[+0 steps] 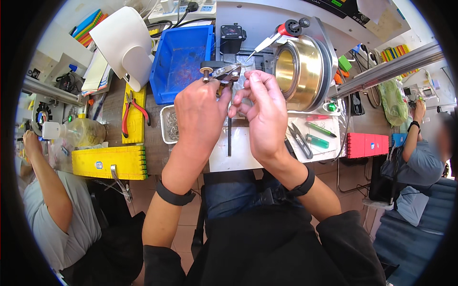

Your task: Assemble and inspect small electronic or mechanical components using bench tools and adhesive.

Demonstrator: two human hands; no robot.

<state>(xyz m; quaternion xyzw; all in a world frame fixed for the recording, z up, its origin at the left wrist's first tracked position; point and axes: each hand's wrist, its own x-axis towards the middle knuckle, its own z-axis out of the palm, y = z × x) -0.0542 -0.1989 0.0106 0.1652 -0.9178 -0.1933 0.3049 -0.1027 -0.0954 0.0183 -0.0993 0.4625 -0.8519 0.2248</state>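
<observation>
My left hand (199, 108) is closed, back upward, at a small metal clamp fixture (228, 72); what its fingers grip is hidden. Close beside it, my right hand (265, 106) has its fingers curled together near the fixture, and anything between them is too small to make out. A thin dark rod (229, 138) hangs down between the two hands. Just right of the fixture stands a large brass-coloured drum (285, 71). A white-tipped tool with a red collar (289, 28) slants over the drum toward the fixture.
Left of my hands are a blue bin (165, 88), a white dish of small metal pieces (168, 136), red-handled pliers (126, 114) and yellow blocks (109, 161). Scissors (300, 141), a green pen (320, 128) and a red box (366, 145) lie right. Co-workers sit on both sides.
</observation>
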